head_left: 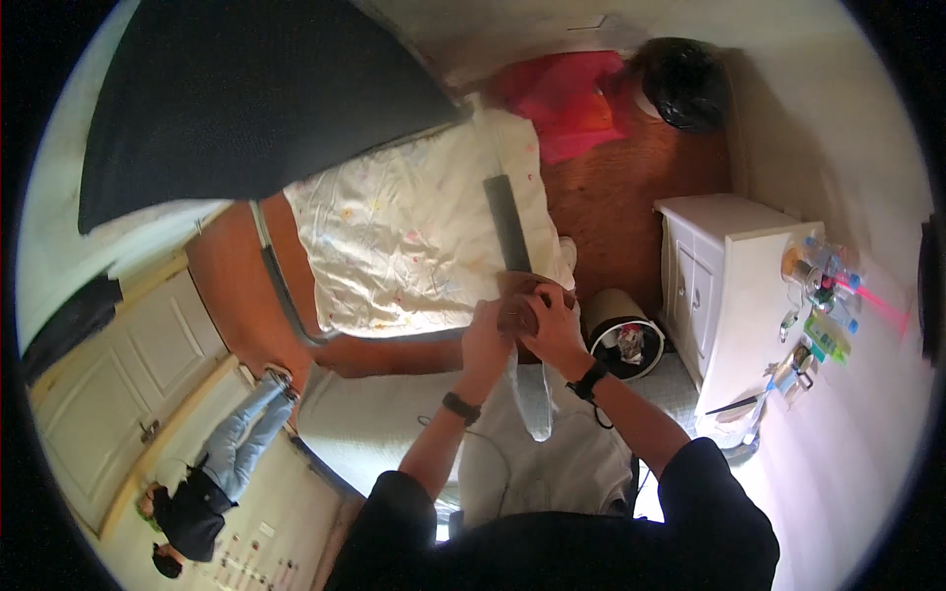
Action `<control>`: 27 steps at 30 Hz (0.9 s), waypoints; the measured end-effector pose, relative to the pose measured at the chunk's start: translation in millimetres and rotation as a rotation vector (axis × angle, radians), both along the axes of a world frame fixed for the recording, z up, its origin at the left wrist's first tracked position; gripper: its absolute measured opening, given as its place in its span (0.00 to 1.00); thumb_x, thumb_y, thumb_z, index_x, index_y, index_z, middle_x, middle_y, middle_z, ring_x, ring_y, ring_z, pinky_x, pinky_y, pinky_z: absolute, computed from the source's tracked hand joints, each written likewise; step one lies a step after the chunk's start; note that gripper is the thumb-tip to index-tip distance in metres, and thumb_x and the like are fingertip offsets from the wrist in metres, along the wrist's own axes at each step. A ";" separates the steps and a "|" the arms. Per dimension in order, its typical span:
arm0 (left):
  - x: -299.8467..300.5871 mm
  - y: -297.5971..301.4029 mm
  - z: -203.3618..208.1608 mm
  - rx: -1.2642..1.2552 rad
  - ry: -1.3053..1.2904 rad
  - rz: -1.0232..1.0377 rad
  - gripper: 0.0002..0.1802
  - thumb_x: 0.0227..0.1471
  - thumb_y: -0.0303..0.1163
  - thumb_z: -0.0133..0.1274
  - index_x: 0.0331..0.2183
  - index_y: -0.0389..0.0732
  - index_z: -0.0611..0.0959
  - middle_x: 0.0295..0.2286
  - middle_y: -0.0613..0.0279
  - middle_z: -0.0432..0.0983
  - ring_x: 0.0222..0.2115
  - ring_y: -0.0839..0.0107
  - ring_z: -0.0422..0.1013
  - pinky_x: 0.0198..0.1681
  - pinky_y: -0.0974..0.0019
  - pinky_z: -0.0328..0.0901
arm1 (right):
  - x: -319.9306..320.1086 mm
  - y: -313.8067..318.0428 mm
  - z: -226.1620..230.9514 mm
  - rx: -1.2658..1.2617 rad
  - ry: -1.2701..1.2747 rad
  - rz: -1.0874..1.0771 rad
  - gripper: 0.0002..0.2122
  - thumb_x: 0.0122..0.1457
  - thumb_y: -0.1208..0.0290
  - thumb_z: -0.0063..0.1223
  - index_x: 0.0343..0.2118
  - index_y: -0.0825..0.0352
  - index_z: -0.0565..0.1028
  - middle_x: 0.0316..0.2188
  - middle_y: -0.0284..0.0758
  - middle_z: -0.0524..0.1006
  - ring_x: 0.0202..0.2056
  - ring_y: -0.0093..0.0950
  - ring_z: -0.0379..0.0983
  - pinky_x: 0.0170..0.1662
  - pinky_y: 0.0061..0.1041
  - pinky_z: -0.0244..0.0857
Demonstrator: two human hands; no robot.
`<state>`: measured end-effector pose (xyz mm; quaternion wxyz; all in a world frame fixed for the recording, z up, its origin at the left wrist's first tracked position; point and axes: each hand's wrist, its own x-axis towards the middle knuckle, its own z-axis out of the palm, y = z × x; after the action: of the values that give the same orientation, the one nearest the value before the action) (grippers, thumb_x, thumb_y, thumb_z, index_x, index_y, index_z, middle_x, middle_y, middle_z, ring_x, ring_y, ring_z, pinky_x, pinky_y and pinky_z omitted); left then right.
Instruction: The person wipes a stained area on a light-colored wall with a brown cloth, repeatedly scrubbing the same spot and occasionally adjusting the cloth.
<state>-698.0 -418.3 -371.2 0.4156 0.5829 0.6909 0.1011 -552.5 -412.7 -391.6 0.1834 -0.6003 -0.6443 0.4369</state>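
Note:
In the middle of the view, both my hands close round a small brown object (520, 303) whose exact kind I cannot make out. My left hand (483, 343) grips its left side, with the fingers partly hidden. My right hand (558, 330) bends its fingers over the right side and top. Beyond the brown object a flat grey strip (506, 222) runs away from me over a cream, flower-patterned cloth (404, 241). A pale grey, tongue-shaped piece (533, 399) hangs below my hands, toward my lap.
Right of my hands stands a bin (627, 340) with litter inside, beside a white cabinet (695, 271) topped with bottles and small items. A red bag (562, 98) and a black plastic bag (685, 87) lie at the back. Another person (212, 492) is near the white door (138, 384) at left.

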 end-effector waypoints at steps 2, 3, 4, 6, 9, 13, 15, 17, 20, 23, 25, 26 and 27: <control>-1.4 8.1 -7.6 0.000 -0.079 0.135 0.21 0.42 0.24 0.54 0.43 0.38 0.73 0.36 0.52 0.71 0.36 0.53 0.71 0.37 0.57 0.67 | -7.8 20.3 7.5 0.061 0.023 -0.037 0.25 0.41 0.70 0.63 0.46 0.61 0.71 0.46 0.41 0.62 0.44 0.44 0.67 0.42 0.38 0.68; -3.0 11.3 -10.4 -0.011 -0.152 0.297 0.22 0.42 0.23 0.54 0.44 0.38 0.73 0.37 0.51 0.72 0.37 0.55 0.71 0.39 0.59 0.67 | -13.6 30.9 10.1 0.008 0.018 -0.038 0.26 0.41 0.70 0.64 0.46 0.62 0.70 0.46 0.41 0.62 0.44 0.45 0.68 0.41 0.38 0.68; -2.3 22.9 -11.0 0.038 -0.167 0.282 0.23 0.42 0.21 0.54 0.45 0.37 0.74 0.38 0.51 0.73 0.38 0.58 0.72 0.41 0.62 0.67 | -14.4 41.3 12.2 -0.046 0.007 -0.038 0.26 0.41 0.69 0.65 0.46 0.64 0.69 0.45 0.42 0.62 0.43 0.45 0.68 0.41 0.38 0.69; -6.0 45.4 -15.3 0.078 -0.134 0.248 0.23 0.42 0.21 0.54 0.44 0.37 0.74 0.38 0.52 0.73 0.38 0.59 0.72 0.41 0.62 0.67 | -18.9 67.7 17.4 0.033 0.009 -0.068 0.26 0.41 0.68 0.65 0.45 0.64 0.69 0.45 0.42 0.62 0.43 0.45 0.68 0.40 0.38 0.69; -6.7 61.5 -17.8 0.119 -0.073 0.189 0.20 0.45 0.15 0.51 0.43 0.36 0.74 0.32 0.54 0.74 0.32 0.63 0.71 0.37 0.63 0.67 | -17.1 71.3 1.3 0.085 0.015 -0.087 0.24 0.41 0.68 0.65 0.43 0.65 0.68 0.45 0.44 0.62 0.42 0.45 0.69 0.39 0.39 0.70; -14.0 67.0 -11.1 0.091 0.065 0.038 0.16 0.45 0.18 0.50 0.40 0.37 0.76 0.31 0.53 0.73 0.31 0.59 0.70 0.36 0.63 0.66 | -21.4 75.8 8.8 0.179 0.082 -0.123 0.23 0.42 0.67 0.64 0.41 0.66 0.67 0.45 0.45 0.63 0.42 0.46 0.69 0.38 0.39 0.70; -14.3 65.0 -15.1 0.121 0.081 -0.004 0.15 0.45 0.19 0.50 0.39 0.38 0.76 0.30 0.53 0.73 0.31 0.58 0.70 0.36 0.62 0.66 | -19.9 75.4 6.9 0.135 0.079 -0.111 0.23 0.42 0.67 0.64 0.42 0.66 0.67 0.45 0.45 0.63 0.42 0.47 0.68 0.38 0.39 0.70; -10.7 59.9 -13.3 0.069 0.167 -0.012 0.12 0.46 0.23 0.51 0.36 0.37 0.76 0.30 0.52 0.73 0.31 0.54 0.70 0.36 0.59 0.65 | -17.6 77.0 12.0 0.089 0.071 -0.104 0.23 0.43 0.67 0.64 0.42 0.66 0.66 0.45 0.44 0.63 0.42 0.47 0.68 0.39 0.39 0.70; -6.1 44.6 -17.4 0.086 0.153 0.005 0.10 0.45 0.25 0.52 0.34 0.36 0.75 0.29 0.51 0.72 0.32 0.51 0.69 0.35 0.57 0.65 | -5.2 77.9 29.5 -0.037 0.085 -0.009 0.23 0.44 0.69 0.63 0.43 0.65 0.65 0.45 0.45 0.62 0.43 0.47 0.67 0.40 0.40 0.70; -0.1 27.1 -11.6 -0.010 0.188 -0.041 0.08 0.48 0.26 0.52 0.34 0.36 0.75 0.30 0.51 0.73 0.33 0.55 0.70 0.36 0.58 0.65 | 6.6 56.2 44.0 -0.059 0.170 0.006 0.24 0.44 0.71 0.63 0.43 0.66 0.64 0.44 0.46 0.61 0.44 0.48 0.66 0.41 0.40 0.70; 5.5 13.8 -6.2 -0.211 -0.042 0.052 0.13 0.47 0.30 0.51 0.37 0.37 0.74 0.31 0.47 0.73 0.35 0.46 0.70 0.37 0.52 0.65 | 4.7 31.5 27.6 0.108 0.132 -0.049 0.25 0.42 0.73 0.64 0.43 0.67 0.63 0.44 0.47 0.61 0.45 0.49 0.66 0.41 0.39 0.70; -4.2 2.2 -19.6 -0.260 -0.035 0.114 0.15 0.47 0.29 0.53 0.40 0.39 0.73 0.33 0.48 0.71 0.35 0.46 0.70 0.36 0.51 0.65 | -1.4 22.1 28.7 0.023 0.063 0.019 0.25 0.42 0.73 0.64 0.43 0.67 0.63 0.44 0.47 0.61 0.45 0.49 0.65 0.41 0.39 0.69; -16.2 -12.8 -39.6 -0.252 -0.025 0.126 0.15 0.47 0.29 0.53 0.40 0.39 0.73 0.33 0.48 0.71 0.35 0.46 0.70 0.36 0.51 0.65 | -8.9 17.4 23.8 0.030 0.074 0.030 0.25 0.42 0.73 0.64 0.43 0.67 0.63 0.44 0.47 0.61 0.45 0.49 0.65 0.41 0.39 0.69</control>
<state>-714.2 -431.1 -410.9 0.4868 0.4802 0.7282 0.0468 -561.4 -395.2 -367.8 0.2097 -0.5711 -0.6525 0.4517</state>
